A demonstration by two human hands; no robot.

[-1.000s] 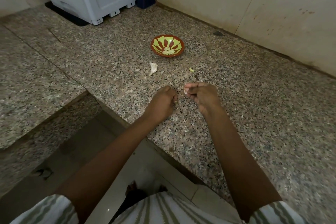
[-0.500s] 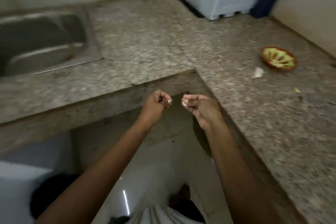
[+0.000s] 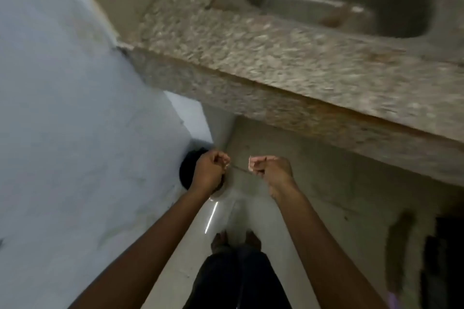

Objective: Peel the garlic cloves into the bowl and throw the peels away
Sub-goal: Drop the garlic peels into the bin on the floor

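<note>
Beneath the desk's (image 3: 276,65) front edge, the right hand (image 3: 275,172) is pinching a pale peel (image 3: 250,162); the left hand (image 3: 208,170) is curling closed, possibly holding something.

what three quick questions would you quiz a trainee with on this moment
1. True or false: neither hand touches the granite counter.
2. What is at the top right? A) sink B) stove C) fridge
3. Which hand overlaps the dark round object low in the view?

Key: 1. True. 2. A. 3. The left hand. The right hand beside it pinches a pale peel.
</note>
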